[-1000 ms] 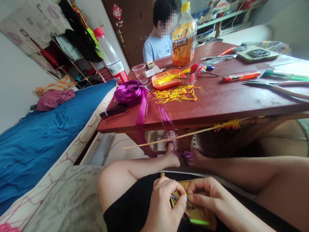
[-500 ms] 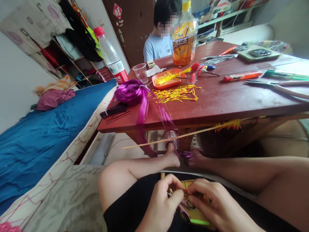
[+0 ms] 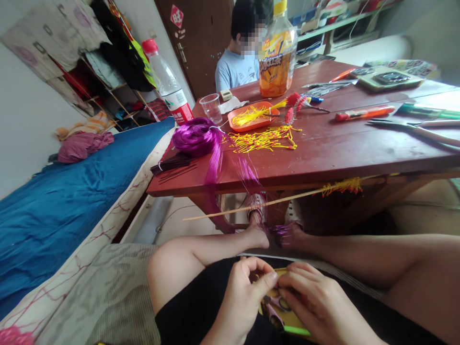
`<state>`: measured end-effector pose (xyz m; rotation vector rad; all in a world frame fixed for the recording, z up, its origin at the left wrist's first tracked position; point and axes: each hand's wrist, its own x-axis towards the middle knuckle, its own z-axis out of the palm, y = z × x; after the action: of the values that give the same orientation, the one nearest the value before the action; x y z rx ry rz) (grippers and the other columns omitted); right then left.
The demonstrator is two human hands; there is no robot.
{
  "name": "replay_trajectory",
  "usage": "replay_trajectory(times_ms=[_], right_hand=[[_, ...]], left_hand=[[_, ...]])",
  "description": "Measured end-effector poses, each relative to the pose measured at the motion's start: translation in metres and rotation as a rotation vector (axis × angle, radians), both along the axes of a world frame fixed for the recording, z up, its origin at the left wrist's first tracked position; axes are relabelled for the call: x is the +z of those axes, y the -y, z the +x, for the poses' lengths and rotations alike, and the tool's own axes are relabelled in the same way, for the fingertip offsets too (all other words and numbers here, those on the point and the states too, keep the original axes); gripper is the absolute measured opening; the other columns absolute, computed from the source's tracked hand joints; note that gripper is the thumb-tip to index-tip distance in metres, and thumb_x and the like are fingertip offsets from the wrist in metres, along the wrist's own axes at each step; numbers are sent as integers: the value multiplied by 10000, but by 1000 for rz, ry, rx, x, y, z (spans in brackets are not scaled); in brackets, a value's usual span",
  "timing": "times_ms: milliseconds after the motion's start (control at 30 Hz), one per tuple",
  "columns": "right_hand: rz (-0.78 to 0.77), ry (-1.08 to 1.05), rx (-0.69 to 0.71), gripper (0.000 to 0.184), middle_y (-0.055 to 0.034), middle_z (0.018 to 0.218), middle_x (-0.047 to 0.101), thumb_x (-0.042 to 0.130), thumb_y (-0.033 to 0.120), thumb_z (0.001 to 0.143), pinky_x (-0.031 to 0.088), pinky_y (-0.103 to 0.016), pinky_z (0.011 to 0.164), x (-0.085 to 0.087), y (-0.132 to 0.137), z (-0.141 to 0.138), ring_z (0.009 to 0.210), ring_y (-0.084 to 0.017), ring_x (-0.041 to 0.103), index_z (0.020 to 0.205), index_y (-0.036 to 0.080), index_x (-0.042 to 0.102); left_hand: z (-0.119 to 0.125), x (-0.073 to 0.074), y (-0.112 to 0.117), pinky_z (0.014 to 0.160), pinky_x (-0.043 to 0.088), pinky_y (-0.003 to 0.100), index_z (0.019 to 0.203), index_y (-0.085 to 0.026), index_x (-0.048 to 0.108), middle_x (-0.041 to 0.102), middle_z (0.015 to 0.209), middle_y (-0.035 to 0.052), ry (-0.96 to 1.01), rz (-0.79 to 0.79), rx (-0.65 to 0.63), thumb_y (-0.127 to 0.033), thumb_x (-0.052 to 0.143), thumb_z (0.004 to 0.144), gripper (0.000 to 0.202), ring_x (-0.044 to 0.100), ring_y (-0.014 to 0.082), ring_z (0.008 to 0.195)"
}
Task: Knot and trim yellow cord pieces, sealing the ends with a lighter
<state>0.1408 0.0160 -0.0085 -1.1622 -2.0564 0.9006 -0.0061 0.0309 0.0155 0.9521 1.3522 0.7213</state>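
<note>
In my lap, my left hand (image 3: 246,294) is closed, thumb and forefinger pinched together. Its fingertips almost meet those of my right hand (image 3: 319,297), which is also closed in a pinch. Whatever the two hold is tiny and hidden by the fingers. Beneath them lies a flat yellow tray or board (image 3: 292,320), partly covered by the hands. On it, pink-handled scissors (image 3: 275,316) and a bright green strip (image 3: 296,330) show. A thin wooden stick (image 3: 251,207) with a yellow, red-tipped bunch (image 3: 343,186) runs along the table's near edge.
Ahead is a red-brown table (image 3: 323,148) with a purple fibre bundle (image 3: 197,136), dark wires (image 3: 174,164), yellow stamens (image 3: 266,140), an orange dish (image 3: 247,127), pliers (image 3: 417,125), a plastic cup (image 3: 211,109) and bottles (image 3: 275,62). A person (image 3: 237,67) sits across; a blue bed (image 3: 82,191) is left.
My fingertips have come closer together, and the small red bit that showed between them is now covered. The view has shifted slightly; the things on the table stay put.
</note>
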Motion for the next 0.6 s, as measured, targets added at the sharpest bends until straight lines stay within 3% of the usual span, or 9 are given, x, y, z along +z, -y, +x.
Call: replay_trajectory(times_ms=[133, 333, 433, 600], right_hand=[[72, 4, -48, 197, -9, 669, 614, 411, 123, 861, 480, -274, 589, 1, 0, -2, 652, -164, 575, 745, 203, 549], [460, -63, -251, 201, 17, 631, 652, 396, 72, 841, 485, -305, 746, 4, -2, -8, 540, -126, 615, 772, 206, 530], [525, -70, -308, 187, 11, 650, 670, 413, 69, 838, 487, -294, 751, 4, -2, -11, 547, -120, 628, 808, 198, 544], [481, -114, -287, 186, 17, 646, 668, 415, 81, 842, 494, -312, 756, 4, -1, -12, 539, -122, 622, 826, 207, 550]], left_hand=[[0, 1, 1, 518, 331, 196, 621, -138, 568, 472, 560, -27, 30, 12, 31, -235, 645, 679, 137, 399, 90, 527], [3, -4, 10, 602, 374, 210, 575, -132, 584, 522, 766, 22, -8, 259, 111, -218, 657, 657, 139, 460, 112, 647], [5, -6, 14, 538, 382, 202, 554, -135, 564, 509, 771, 17, 103, 178, 193, -244, 668, 650, 178, 472, 99, 599], [4, -7, 14, 483, 377, 205, 561, -133, 557, 490, 765, 5, 250, 54, 175, -264, 682, 630, 194, 478, 88, 543]])
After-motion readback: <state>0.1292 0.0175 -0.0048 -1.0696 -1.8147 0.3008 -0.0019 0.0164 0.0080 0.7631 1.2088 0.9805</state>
